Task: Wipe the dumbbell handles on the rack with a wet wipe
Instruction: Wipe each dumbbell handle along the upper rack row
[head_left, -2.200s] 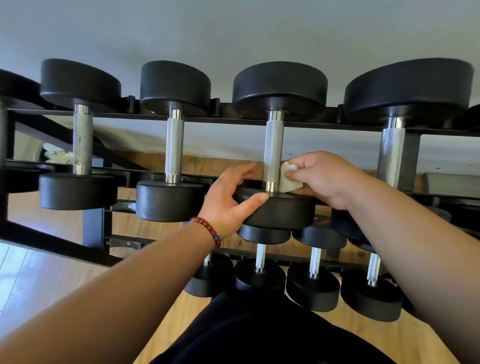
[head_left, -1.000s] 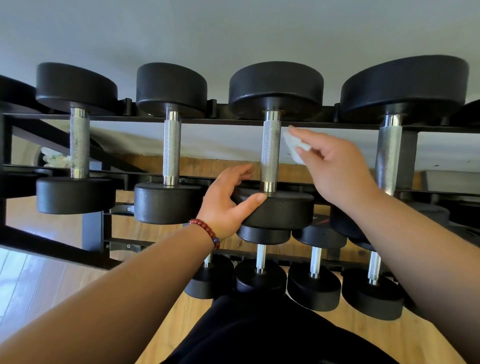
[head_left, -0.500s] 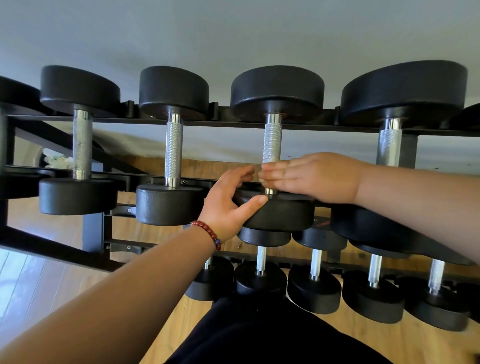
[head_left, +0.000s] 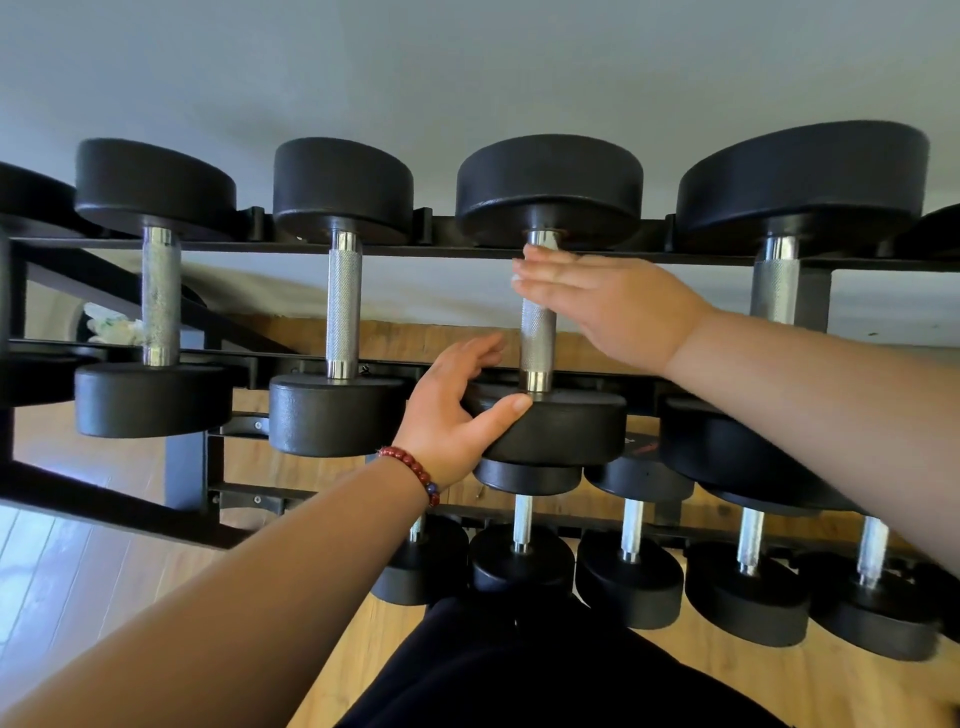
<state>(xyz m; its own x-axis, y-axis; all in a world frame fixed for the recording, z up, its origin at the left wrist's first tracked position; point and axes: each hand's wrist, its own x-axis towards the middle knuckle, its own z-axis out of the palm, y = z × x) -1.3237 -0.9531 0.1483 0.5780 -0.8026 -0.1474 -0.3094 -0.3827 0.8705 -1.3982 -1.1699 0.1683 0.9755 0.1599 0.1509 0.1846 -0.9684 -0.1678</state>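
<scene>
The handle (head_left: 537, 343) being cleaned belongs to the third dumbbell (head_left: 566, 431) from the left on the top tier of the rack (head_left: 467, 249). It is a stiff steel bar, knurled along the middle and smooth at its collars. I judge that the rough part will drag at a soft wet wipe rather than let it slide. The dumbbell looks heavy, so the rubbery black end is the place to steady it, and the bar should be wrapped rather than lifted.

Its long axis runs straight away from the person. One end lies on the near rail and the other (head_left: 550, 187) on the far rail, level with its neighbours (head_left: 343, 312) on the left and (head_left: 774, 291) on the right.

The right hand (head_left: 613, 306) lies flat across the far part of the bar, fingers (head_left: 540, 270) straight and together, pressing on it. No wipe shows clearly beneath them, so I cannot tell how it is held.

The left hand (head_left: 452, 415), a red bead bracelet (head_left: 410, 467) at its wrist, clasps the near end, with its thumb (head_left: 506, 408) on the upper face and its fingers curled behind.

Smaller dumbbells (head_left: 519, 530) fill the tier below, above a wooden floor (head_left: 78, 571).
</scene>
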